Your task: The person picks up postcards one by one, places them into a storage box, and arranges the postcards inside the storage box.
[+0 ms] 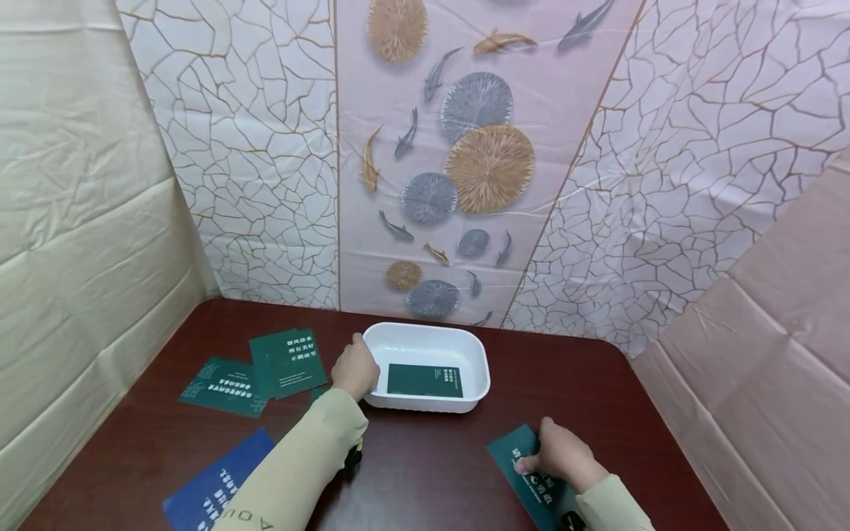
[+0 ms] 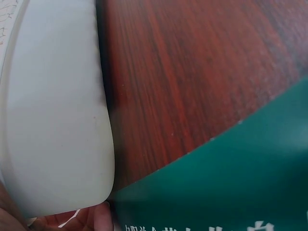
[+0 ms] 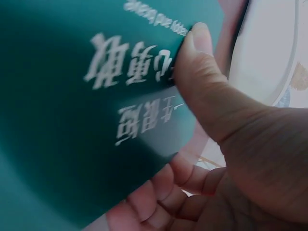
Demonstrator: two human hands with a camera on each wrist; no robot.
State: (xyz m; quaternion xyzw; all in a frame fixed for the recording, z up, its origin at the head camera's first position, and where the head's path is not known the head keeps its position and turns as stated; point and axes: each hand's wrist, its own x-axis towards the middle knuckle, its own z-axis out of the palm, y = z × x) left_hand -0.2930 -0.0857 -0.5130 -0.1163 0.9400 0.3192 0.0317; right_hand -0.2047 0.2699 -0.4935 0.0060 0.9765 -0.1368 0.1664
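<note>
My left hand [image 1: 356, 366] grips the left end of a white plastic tray [image 1: 481, 369]; in the left wrist view its fingertips [image 2: 102, 216] show at the tray's corner. Inside the tray lies a green card [image 1: 425, 380] with small white print. To the right and nearer me, my right hand [image 1: 561, 455] pinches another green card [image 1: 514, 445] with white lettering. The right wrist view shows the thumb [image 3: 202, 72] lying across this card's printed face, with the other fingers behind it.
Two green cards, one dark green [image 1: 285, 361] and one teal [image 1: 222, 387], overlap at the table's left. A blue card [image 1: 215, 483] lies nearer, partly under the left sleeve. Another green card [image 2: 231, 178] lies beside the tray. Patterned cloth [image 1: 425, 147] hangs behind the brown table [image 1: 558, 369].
</note>
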